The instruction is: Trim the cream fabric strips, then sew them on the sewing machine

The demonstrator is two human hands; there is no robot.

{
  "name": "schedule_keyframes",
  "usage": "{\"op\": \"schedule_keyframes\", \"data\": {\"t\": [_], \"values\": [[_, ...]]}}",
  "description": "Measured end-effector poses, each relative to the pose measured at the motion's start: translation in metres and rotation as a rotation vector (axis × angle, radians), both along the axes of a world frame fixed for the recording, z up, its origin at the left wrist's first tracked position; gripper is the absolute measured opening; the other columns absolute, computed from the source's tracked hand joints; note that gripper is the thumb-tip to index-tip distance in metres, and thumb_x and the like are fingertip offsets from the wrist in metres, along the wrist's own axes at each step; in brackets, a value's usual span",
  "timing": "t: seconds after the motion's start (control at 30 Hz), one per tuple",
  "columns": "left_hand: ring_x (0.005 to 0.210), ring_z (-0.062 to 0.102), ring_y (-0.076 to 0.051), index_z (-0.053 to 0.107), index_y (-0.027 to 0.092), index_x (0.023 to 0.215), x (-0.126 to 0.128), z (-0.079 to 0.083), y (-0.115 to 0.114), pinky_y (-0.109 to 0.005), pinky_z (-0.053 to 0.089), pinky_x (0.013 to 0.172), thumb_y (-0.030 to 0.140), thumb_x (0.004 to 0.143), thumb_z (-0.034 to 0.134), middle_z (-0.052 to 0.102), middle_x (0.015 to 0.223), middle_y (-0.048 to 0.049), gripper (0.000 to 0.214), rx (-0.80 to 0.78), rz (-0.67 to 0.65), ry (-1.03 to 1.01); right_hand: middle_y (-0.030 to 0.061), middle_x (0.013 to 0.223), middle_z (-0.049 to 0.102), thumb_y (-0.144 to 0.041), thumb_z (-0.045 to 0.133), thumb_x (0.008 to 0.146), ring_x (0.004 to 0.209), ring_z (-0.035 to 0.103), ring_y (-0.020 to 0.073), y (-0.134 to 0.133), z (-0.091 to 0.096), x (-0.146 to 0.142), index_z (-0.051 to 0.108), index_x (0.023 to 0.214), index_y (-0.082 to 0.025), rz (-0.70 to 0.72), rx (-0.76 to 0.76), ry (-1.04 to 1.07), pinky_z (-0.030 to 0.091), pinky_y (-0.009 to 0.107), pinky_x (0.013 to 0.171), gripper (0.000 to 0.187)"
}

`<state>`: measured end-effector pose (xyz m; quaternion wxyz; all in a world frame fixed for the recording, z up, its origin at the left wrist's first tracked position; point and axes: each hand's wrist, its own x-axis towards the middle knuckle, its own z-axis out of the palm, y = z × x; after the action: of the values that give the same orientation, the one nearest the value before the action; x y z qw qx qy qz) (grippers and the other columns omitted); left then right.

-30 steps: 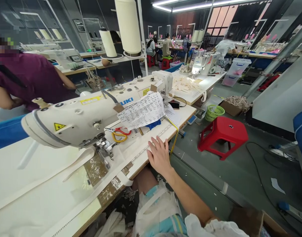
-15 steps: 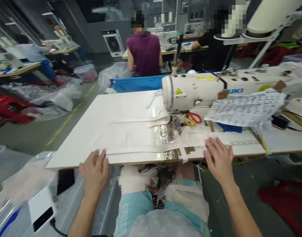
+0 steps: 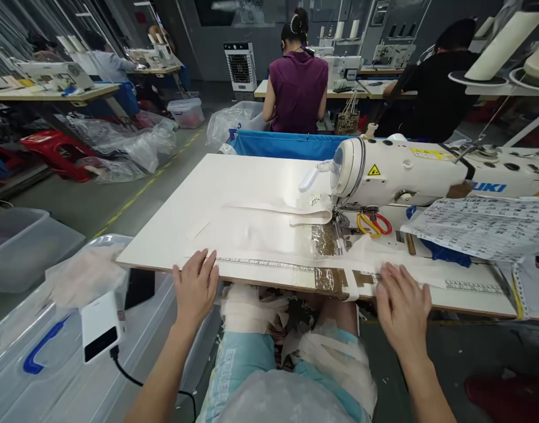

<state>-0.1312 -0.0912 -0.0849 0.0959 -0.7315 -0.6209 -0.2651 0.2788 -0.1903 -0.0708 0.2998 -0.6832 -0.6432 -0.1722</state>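
Fabric strip (image 3: pixel 312 217), pale, softly folded

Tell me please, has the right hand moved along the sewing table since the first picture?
Yes, leftward: the right hand now lies close to the brown tape patch on the sewing table, whereas earlier more ruler markings separated them.

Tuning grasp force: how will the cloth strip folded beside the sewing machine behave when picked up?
Likely floppy: the cloth strip curls back on itself. Probably light, since it looks thin. It may slide easily, as the table looks smooth.
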Motion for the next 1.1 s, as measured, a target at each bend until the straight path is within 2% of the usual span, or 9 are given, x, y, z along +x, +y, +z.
{"op": "schedule_keyframes", "data": {"t": [0.17,0.3,0.4,0.57,0.63,0.73,0.83,0.9,1.1], "values": [[0.13,0.046,-0.03,0.055,0.021,0.13,0.001,-0.001,-0.001,-0.06,0.02,0.113,0.031,0.099,0.036,0.054,0.137,-0.0144,0.038,-0.006,0.004,-0.008,0.0104,0.138,0.053,-0.024,0.039,0.1,0.137,0.036,0.0299,0.016,0.01,-0.078,0.045,0.137,-0.02,0.394,-0.04,-0.017,0.014,0.061,0.115,0.038],[0.13,0.046,-0.03,0.054,0.022,0.13,-0.002,0.002,-0.004,-0.061,0.02,0.113,0.031,0.099,0.036,0.055,0.136,-0.0139,0.037,-0.022,0.0,-0.006,0.0103,0.143,0.047,-0.026,0.037,0.101,0.138,0.035,0.0297,0.032,0.008,-0.104,0.041,0.141,-0.021,0.432,-0.137,-0.069,0.012,0.059,0.116,0.041],[0.129,0.046,-0.029,0.05,0.023,0.132,-0.005,0.011,-0.002,-0.061,0.022,0.112,0.032,0.099,0.038,0.054,0.135,-0.013,0.036,-0.028,-0.045,-0.001,0.0104,0.139,0.052,-0.031,0.034,0.101,0.132,0.043,0.0293,0.032,0.007,-0.077,0.041,0.141,-0.021,0.351,-0.104,-0.077,0.014,0.06,0.115,0.042],[0.113,0.054,-0.028,0.049,0.018,0.131,-0.007,0.031,0.019,-0.046,0.045,0.095,0.038,0.097,0.043,0.059,0.125,-0.0133,0.04,-0.121,-0.296,0.04,0.0141,0.124,0.062,-0.048,0.028,0.098,0.113,0.056,0.0386,0.015,0.011,0.033,0.057,0.126,-0.02,0.064,-0.148,-0.144,0.033,0.066,0.097,0.049],[0.099,0.056,-0.027,0.058,0.017,0.118,-0.005,0.037,0.028,-0.041,0.048,0.082,0.037,0.097,0.041,0.063,0.109,-0.0123,0.034,-0.204,-0.344,0.073,0.0138,0.107,0.068,-0.06,0.027,0.095,0.095,0.062,0.0375,0.007,0.013,0.071,0.065,0.113,-0.021,0.04,-0.225,-0.128,0.045,0.055,0.078,0.057],[0.087,0.055,-0.026,0.061,0.016,0.096,-0.002,0.044,0.035,-0.038,0.047,0.074,0.036,0.095,0.04,0.062,0.092,-0.0105,0.03,-0.298,-0.356,0.093,0.0097,0.082,0.068,-0.071,0.031,0.089,0.072,0.063,0.0305,-0.002,0.019,0.1,0.068,0.093,-0.023,0.088,-0.379,-0.035,0.044,0.043,0.061,0.061],[0.08,0.055,-0.022,0.058,0.018,0.085,-0.007,0.055,0.036,-0.033,0.045,0.067,0.04,0.094,0.038,0.06,0.085,-0.0072,0.031,-0.385,-0.348,-0.055,0.0049,0.067,0.063,-0.071,0.039,0.087,0.059,0.059,0.0239,-0.006,0.028,0.094,0.064,0.08,-0.024,0.188,-0.439,0.067,0.042,0.037,0.058,0.054],[0.074,0.055,-0.019,0.057,0.019,0.083,-0.016,0.067,0.043,-0.03,0.044,0.063,0.045,0.092,0.039,0.06,0.082,-0.0048,0.033,-0.401,-0.313,-0.201,0.0036,0.065,0.061,-0.066,0.043,0.089,0.056,0.057,0.0215,-0.002,0.036,0.079,0.061,0.079,-0.024,0.222,-0.378,0.099,0.041,0.034,0.054,0.048],[0.075,0.055,-0.017,0.061,0.016,0.09,-0.04,0.116,0.108,-0.031,0.048,0.075,0.043,0.09,0.045,0.06,0.085,-0.0024,0.031,-0.168,0.036,-0.232,0.0068,0.083,0.064,-0.04,0.044,0.097,0.067,0.059,0.0197,0.063,0.06,0.001,0.06,0.094,-0.019,0.124,0.08,0.011,0.046,0.032,0.064,0.027]]}}
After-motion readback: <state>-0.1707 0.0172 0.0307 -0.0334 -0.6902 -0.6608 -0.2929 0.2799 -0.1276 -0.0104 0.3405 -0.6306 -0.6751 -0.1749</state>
